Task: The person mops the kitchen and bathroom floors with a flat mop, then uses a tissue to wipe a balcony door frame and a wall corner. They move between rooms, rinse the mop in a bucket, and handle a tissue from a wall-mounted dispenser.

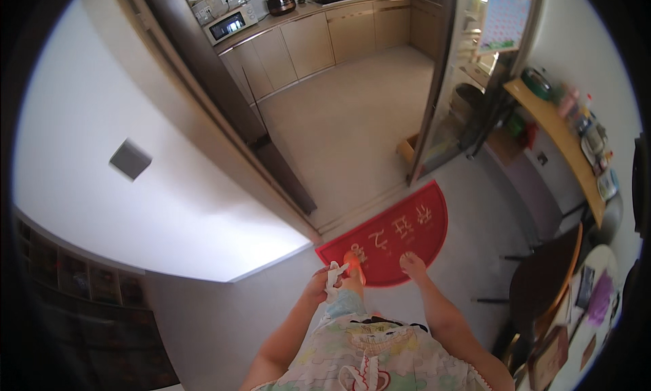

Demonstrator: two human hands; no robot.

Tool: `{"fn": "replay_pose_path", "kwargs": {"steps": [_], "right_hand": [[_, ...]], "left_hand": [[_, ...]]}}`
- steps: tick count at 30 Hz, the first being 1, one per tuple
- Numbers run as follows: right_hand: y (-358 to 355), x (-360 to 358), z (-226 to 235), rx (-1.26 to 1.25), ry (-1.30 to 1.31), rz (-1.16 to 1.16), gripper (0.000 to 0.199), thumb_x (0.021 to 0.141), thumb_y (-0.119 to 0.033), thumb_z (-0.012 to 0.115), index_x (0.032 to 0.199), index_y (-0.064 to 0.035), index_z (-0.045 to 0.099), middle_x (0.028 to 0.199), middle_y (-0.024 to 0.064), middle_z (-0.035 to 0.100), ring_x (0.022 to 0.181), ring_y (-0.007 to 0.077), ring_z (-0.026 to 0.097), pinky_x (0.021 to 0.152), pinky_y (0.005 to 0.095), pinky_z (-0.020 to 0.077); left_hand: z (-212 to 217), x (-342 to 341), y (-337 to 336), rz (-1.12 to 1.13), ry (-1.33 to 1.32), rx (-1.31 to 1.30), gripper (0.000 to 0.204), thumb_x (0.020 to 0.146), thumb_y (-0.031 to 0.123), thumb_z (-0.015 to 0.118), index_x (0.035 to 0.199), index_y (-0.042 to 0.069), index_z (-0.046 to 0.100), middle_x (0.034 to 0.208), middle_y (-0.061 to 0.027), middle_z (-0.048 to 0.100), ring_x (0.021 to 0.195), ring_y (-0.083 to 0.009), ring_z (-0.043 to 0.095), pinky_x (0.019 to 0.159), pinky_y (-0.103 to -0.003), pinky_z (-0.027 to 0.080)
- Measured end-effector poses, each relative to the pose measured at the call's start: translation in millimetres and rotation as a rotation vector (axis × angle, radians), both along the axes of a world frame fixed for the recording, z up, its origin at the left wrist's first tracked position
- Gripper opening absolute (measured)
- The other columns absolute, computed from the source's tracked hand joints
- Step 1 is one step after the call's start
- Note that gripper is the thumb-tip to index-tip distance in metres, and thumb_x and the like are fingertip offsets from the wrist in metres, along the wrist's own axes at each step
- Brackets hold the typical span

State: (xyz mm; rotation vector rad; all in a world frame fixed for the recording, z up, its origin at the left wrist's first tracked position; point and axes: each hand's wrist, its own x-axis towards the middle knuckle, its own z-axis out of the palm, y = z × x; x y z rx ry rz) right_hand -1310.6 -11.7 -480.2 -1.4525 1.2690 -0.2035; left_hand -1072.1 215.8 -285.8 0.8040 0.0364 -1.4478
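Note:
My left hand (317,286) is in front of my body, with its fingers closed on a crumpled white strip (334,276) of soft, thin material; its exact kind is unclear. Just beyond the strip is an orange thing (353,264), seemingly a slipper on my foot, partly hidden by the strip and hand. My right hand (413,264) hangs at the end of my outstretched arm, above the red mat in the view. Its fingers look loosely apart, with nothing visible in them. I wear a pale patterned apron (386,343).
A red half-round doormat (393,235) lies before a doorway. Through it are kitchen cabinets (305,49), a microwave (232,25) and a cooker (280,3). A white wall (183,215) stands left. On the right are a wooden shelf (566,147), a dark chair (542,276) and a cluttered table.

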Motion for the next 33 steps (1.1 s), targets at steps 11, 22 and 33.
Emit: {"fn": "replay_pose_path", "kwargs": {"steps": [11,22,33], "right_hand": [[-283,201,56,-0.322,0.443,0.584,0.028,0.078,-0.033,0.058,0.096,-0.0129,0.066,0.098,0.0101,0.065,0.098,0.0277,0.058,0.082,0.0388,0.0465],[-491,317,-60,-0.41,0.537,0.212,0.024,0.077,-0.027,0.054,0.074,-0.008,0.069,0.082,0.0178,0.066,0.085,0.0283,0.064,0.068,0.0429,0.051],[-940,634,112,-0.196,0.073,-0.047,0.028,0.078,-0.027,0.06,0.097,-0.0064,0.064,0.089,0.0158,0.066,0.086,0.0298,0.063,0.077,0.0381,0.0501]], "left_hand": [[20,266,-405,-0.168,0.026,-0.026,0.01,0.088,0.016,0.057,0.093,0.008,0.054,0.07,-0.0025,0.052,0.055,-0.0122,0.05,0.048,-0.024,0.042],[-2,522,-678,-0.194,-0.142,0.121,0.01,0.087,0.02,0.053,0.09,0.01,0.055,0.068,-0.0036,0.052,0.058,-0.0147,0.052,0.048,-0.027,0.041],[-25,719,-942,0.036,-0.121,0.049,0.004,0.086,0.018,0.057,0.087,0.014,0.057,0.066,-0.0055,0.052,0.055,-0.0172,0.049,0.049,-0.029,0.041]]}}
